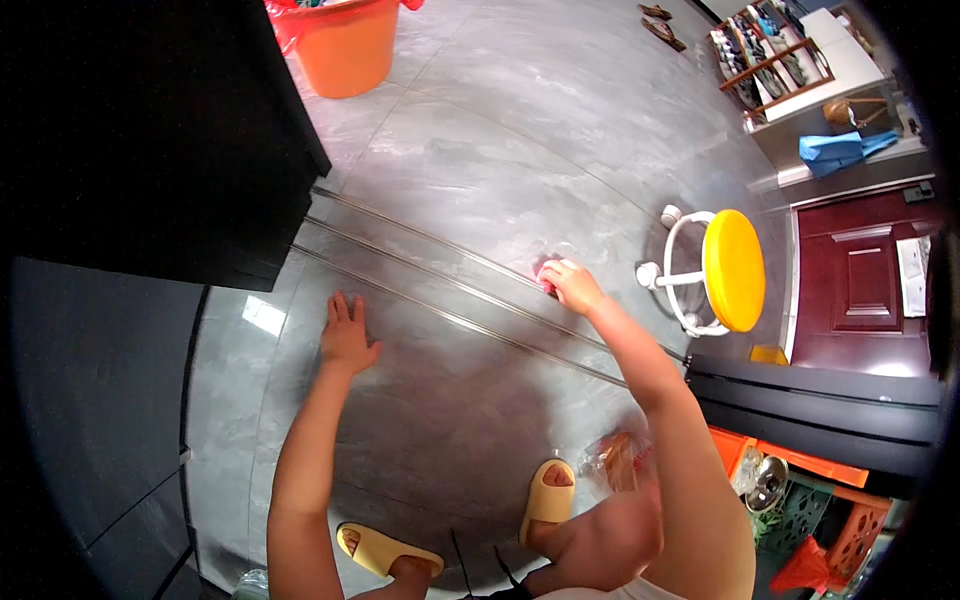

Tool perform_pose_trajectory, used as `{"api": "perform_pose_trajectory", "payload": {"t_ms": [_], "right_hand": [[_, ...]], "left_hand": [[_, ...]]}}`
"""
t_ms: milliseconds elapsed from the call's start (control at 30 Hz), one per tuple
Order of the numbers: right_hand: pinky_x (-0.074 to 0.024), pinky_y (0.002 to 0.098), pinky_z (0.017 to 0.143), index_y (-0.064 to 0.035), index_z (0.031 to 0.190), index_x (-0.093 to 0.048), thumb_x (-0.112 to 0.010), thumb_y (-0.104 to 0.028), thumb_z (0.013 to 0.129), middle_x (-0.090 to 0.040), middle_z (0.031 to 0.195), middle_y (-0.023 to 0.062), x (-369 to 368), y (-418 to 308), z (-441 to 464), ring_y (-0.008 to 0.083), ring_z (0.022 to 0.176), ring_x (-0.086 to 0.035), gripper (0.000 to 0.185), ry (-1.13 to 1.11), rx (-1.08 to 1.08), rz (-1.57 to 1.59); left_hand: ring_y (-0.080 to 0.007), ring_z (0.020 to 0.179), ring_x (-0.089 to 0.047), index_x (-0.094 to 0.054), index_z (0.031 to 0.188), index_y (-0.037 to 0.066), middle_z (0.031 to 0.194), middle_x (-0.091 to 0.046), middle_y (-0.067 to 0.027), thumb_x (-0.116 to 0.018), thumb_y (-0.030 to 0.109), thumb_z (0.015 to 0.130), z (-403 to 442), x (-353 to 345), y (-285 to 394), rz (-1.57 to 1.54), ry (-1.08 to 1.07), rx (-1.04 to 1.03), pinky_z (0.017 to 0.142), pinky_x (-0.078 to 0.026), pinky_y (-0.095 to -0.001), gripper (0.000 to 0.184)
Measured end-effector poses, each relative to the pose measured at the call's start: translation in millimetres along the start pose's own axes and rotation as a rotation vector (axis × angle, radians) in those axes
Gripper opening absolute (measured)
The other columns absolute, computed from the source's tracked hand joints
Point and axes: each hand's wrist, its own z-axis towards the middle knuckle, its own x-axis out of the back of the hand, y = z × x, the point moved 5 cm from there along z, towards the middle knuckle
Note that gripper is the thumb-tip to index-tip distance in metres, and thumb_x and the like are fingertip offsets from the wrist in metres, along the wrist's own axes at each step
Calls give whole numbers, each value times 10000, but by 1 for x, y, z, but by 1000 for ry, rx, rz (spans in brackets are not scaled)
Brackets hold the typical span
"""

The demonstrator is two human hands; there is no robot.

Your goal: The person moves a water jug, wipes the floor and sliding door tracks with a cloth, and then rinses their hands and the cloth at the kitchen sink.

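Note:
Three thin metal rails [430, 271] run diagonally across the grey tiled floor [440, 400]. At the rail farthest from me, my right hand [572, 286] is closed around a small pink cloth [546, 275], pressed down beside the metal. Only an edge of the cloth shows past the fingers. My left hand [348, 337] lies flat on the floor with its fingers spread, just on my side of the nearest rail, and holds nothing.
An orange bin [345, 50] stands at the top left, near a black cabinet [150, 140]. To the right are a yellow-seated stool [734, 270] on casters and dark door panels [820, 400]. Below me are yellow slippers [385, 550] and a plastic bag [618, 460].

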Motion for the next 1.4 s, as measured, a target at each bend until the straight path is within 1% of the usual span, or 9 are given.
{"api": "perform_pose_trajectory", "payload": {"t_ms": [167,367,500,600,700,900,1000,1167,1400], "right_hand": [[-464,302,656,-106,845,-574,-556,3,649,-597,846,25,5,33,-63,220,754,-560,225,54,-73,-33],[-462,243,536,-2,840,-592,-467,109,714,-649,792,87,46,70,-148,141,623,-604,209,621,-1041,699],[-390,332,389,-18,813,-605,-527,-34,777,-607,661,97,-25,175,-225,166,401,-517,87,466,-1402,558],[-394,331,397,-33,791,-607,-542,-70,767,-595,633,125,-36,178,-206,182,403,-533,78,297,-1271,19],[-414,307,418,-33,853,-588,-591,-32,692,-602,686,113,-16,139,-157,165,488,-569,161,339,-1235,94],[-430,247,451,-12,913,-578,-518,86,656,-630,787,76,-13,87,-111,110,629,-566,281,678,-984,1292],[-447,248,497,-15,916,-581,-551,49,672,-642,804,67,-1,123,-169,113,664,-579,254,794,-974,776],[-468,406,650,-58,835,-600,-594,-237,755,-607,801,160,1,136,-225,319,742,-588,196,412,-1335,-143],[-459,426,679,-76,828,-597,-558,-206,748,-604,833,186,-10,73,-101,351,779,-575,157,496,-1125,123]], "left_hand": [[-433,1272,-143,-169,1350,32,1368,-102,-312,-646,440,675,1,-6,-1,7,7,-26,1033,-232,-406,922],[-386,1294,-128,-185,1353,67,1390,-102,-265,-635,365,706,2,0,0,-87,-47,19,1004,-294,-394,843],[-368,1257,-219,-304,1303,63,1379,-172,-231,-603,271,744,-1,3,3,-246,102,21,987,-308,-402,668],[-369,1205,-294,-402,1232,56,1343,-257,-213,-570,186,763,-10,-7,7,-332,321,-114,973,-314,-415,515],[-383,1159,-342,-473,1150,62,1304,-328,-194,-553,120,759,-26,-14,19,-397,455,-199,962,-313,-429,403],[-357,1138,-380,-556,1045,76,1273,-388,-148,-536,76,750,-36,-17,49,-555,522,-237,940,-338,-413,296],[-342,1134,-391,-569,1029,86,1255,-408,-144,-526,61,749,-42,-9,58,-589,549,-264,934,-345,-406,285],[-325,1127,-409,-582,1007,85,1231,-430,-143,-507,24,746,-40,-8,60,-648,548,-275,931,-351,-393,279],[-317,1058,-464,-599,960,72,1167,-480,-130,-503,-23,722,-41,-2,70,-653,661,-293,873,-397,-373,273]]}}
